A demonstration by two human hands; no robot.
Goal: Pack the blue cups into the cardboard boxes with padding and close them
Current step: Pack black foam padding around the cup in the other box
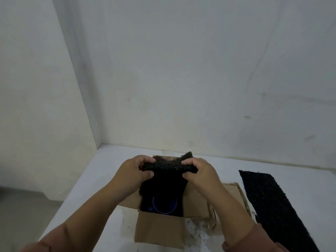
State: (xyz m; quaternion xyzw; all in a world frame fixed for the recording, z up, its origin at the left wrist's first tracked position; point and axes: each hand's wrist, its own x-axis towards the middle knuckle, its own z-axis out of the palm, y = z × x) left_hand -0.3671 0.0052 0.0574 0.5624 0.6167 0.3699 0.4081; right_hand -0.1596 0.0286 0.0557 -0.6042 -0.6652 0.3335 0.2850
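An open cardboard box (160, 231) stands on the white table, its flaps spread out. Inside it sits a blue cup (164, 206), upright, its round rim showing in the dark interior. Above the box both hands hold a piece of black foam padding (167, 167) by its upper edge. My left hand (135, 172) pinches the padding's left end and my right hand (199, 173) pinches its right end. The padding hangs down into the box behind the cup and hides the box's far side.
A long strip of black padding (272, 204) lies on the table (101, 171) to the right of the box. White walls close off the back and the left. The table's left edge drops to a grey floor (23, 206).
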